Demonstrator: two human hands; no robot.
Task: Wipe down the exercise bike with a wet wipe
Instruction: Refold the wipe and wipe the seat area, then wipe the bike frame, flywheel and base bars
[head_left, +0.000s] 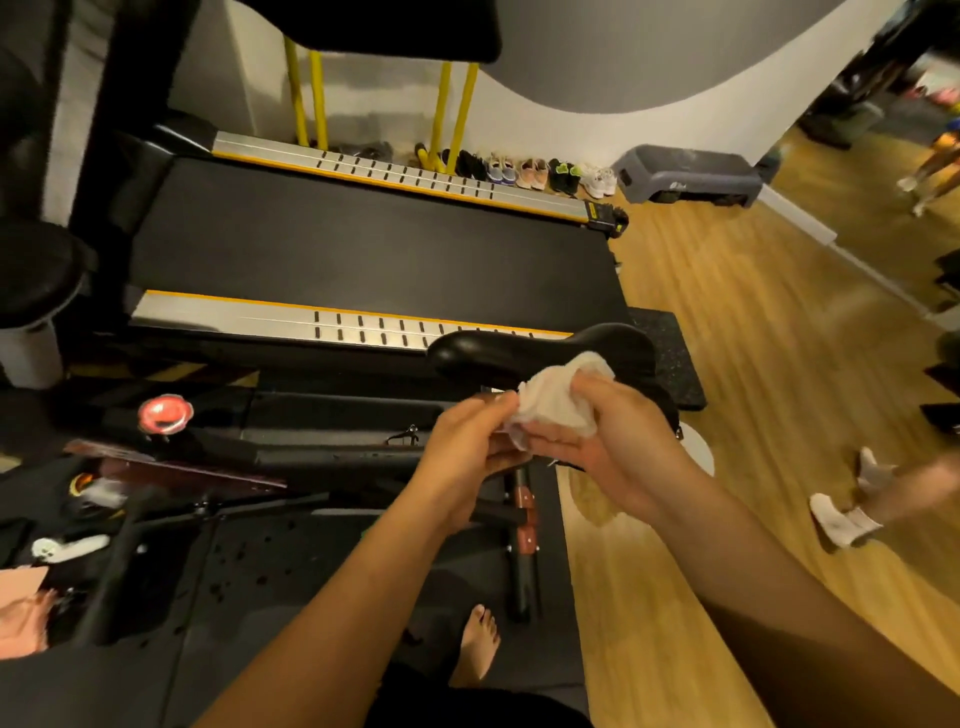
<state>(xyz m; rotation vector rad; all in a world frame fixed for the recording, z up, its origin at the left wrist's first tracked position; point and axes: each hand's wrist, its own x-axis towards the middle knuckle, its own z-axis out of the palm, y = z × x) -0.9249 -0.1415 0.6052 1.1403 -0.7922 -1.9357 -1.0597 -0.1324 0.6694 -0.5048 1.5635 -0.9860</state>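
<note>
Centre frame, your left hand (470, 441) and right hand (605, 436) both grip the crumpled white wipe (558, 397) beside the black saddle (530, 351); no lettering reads clearly.

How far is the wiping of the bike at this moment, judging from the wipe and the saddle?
Done: a crumpled wet wipe is already out. No wiped part of the bike can be told from the picture. In hand: the left hand and right hand both hold the wipe, bunched, just in front of the black saddle; it is not clearly pressed on it. Left: probably the saddle, the frame and the red knob.
</note>
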